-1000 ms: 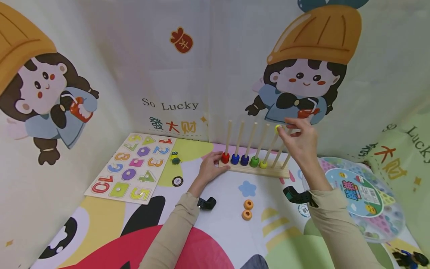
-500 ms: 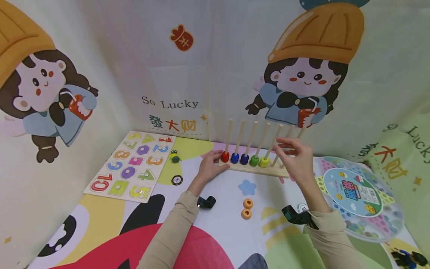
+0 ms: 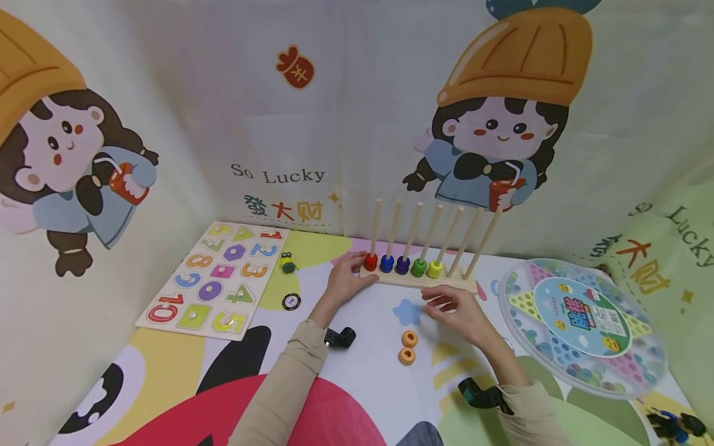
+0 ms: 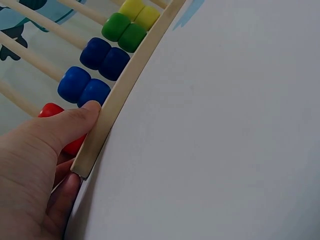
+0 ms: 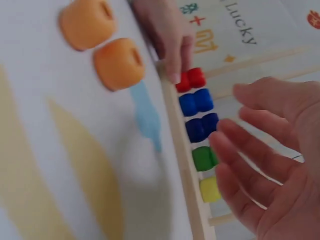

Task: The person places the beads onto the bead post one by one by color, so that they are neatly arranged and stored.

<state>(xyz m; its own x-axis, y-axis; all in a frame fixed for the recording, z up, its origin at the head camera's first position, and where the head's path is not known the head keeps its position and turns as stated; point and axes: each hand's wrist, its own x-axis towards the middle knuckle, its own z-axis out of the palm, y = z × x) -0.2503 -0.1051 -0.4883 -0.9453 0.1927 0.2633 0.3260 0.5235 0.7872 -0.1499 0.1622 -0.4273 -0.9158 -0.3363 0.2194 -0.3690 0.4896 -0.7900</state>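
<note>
A wooden rack [image 3: 446, 284] with several upright rods stands at the back of the mat. Red [image 3: 370, 261], blue [image 3: 387, 264], dark blue [image 3: 403, 265], green [image 3: 419, 267] and yellow [image 3: 435, 269] beads sit at the foot of its first five rods. My left hand [image 3: 347, 277] grips the left end of the base, thumb [image 4: 85, 114] on the front edge. My right hand [image 3: 446, 308] hovers empty, fingers spread [image 5: 250, 150], just in front of the rack. Two orange beads [image 3: 409, 338] [image 5: 119, 63] lie loose on the mat near its fingertips.
A number puzzle board [image 3: 217, 279] lies at the left. A round lidded game box [image 3: 580, 325] sits at the right. A small green toy [image 3: 288, 265] and a black disc [image 3: 292, 301] lie between the puzzle and the rack. Printed cloth walls close the back and sides.
My right hand let go of a yellow bead at the top of the fifth rod; the bead slid down. The hand then dropped to the mat near the orange beads. My left hand stayed put.
</note>
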